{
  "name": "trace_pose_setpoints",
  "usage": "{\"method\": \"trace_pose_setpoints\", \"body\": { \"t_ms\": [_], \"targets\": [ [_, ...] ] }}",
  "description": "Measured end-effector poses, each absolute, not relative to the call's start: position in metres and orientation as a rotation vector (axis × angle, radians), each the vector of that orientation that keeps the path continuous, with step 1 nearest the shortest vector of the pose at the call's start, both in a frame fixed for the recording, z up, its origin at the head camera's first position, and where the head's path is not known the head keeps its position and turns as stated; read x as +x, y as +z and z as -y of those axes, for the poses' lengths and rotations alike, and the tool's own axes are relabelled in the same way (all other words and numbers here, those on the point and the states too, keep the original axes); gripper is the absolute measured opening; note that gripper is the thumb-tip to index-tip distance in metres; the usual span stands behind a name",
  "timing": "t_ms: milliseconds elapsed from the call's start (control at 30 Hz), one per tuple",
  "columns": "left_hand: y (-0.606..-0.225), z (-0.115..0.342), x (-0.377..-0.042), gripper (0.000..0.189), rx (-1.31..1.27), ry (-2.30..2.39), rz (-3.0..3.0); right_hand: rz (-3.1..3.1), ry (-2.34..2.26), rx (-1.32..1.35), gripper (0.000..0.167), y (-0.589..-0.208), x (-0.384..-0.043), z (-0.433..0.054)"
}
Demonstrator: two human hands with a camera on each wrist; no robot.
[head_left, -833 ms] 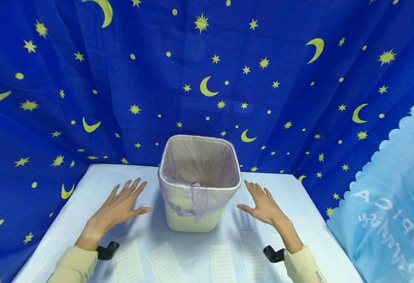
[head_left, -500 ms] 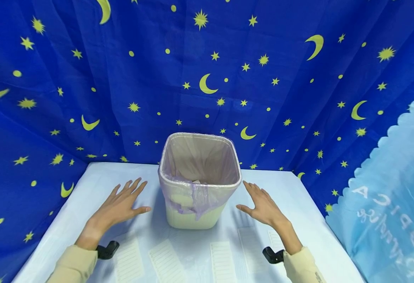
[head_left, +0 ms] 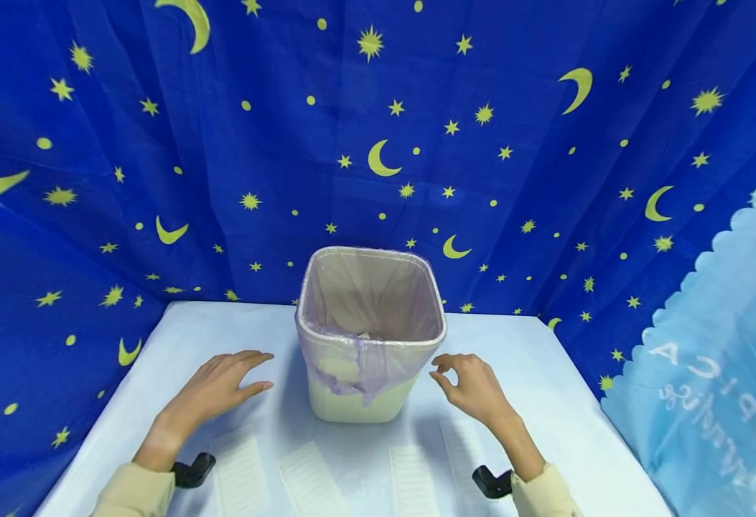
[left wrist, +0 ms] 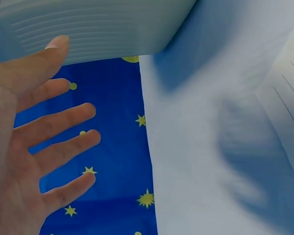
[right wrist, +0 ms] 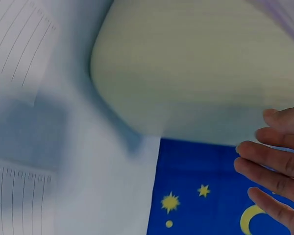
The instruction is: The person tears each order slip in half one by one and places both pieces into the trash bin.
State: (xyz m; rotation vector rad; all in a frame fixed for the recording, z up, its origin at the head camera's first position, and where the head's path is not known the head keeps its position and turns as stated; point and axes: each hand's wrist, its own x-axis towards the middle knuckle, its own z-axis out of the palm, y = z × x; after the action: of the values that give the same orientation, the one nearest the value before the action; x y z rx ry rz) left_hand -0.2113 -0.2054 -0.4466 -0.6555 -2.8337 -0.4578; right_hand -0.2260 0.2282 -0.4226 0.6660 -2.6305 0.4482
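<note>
A cream wastebasket [head_left: 339, 406] stands at the middle of the table, lined with a thin purple bin bag [head_left: 393, 362] folded over its rim. Something small and white [head_left: 364, 336] shows inside. To its left my left hand [head_left: 216, 384] hovers with nothing in it; the left wrist view has its fingers [left wrist: 63, 149] spread apart beside the ribbed basket wall [left wrist: 98, 29]. My right hand [head_left: 477, 388] is off the basket's right side, also holding nothing. Its fingers bend loosely, with thumb and forefinger near each other. In the right wrist view its fingertips [right wrist: 245, 164] overlap the basket's lower edge.
Several lined paper strips [head_left: 313, 477] lie on the white table [head_left: 222, 323] in front of the basket. A blue curtain [head_left: 274, 143] with yellow moons and stars hangs behind and at the sides. A light-blue lettered cloth [head_left: 726, 345] hangs at the right. Black wrist mounts [head_left: 194, 470] sit below both hands.
Both hands, spread flat earlier, have lowered their fingers and bent them inward; the right thumb and forefinger have drawn closer. The wastebasket stays in place while the head view shifts slightly.
</note>
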Motion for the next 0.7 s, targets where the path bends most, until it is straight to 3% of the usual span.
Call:
{"method": "trace_pose_setpoints", "body": {
  "t_ms": [333, 700],
  "targets": [
    [-0.45, 0.21, -0.202, 0.05, -0.62, -0.606, 2.906, 2.663, 0.505, 0.701, 0.004, -0.422, -0.214, -0.208],
    [-0.466, 0.213, -0.181, 0.045, -0.615, -0.863, 2.972, 2.596, 0.61, 0.857, 0.006, -0.429, -0.194, -0.18]
  ]
}}
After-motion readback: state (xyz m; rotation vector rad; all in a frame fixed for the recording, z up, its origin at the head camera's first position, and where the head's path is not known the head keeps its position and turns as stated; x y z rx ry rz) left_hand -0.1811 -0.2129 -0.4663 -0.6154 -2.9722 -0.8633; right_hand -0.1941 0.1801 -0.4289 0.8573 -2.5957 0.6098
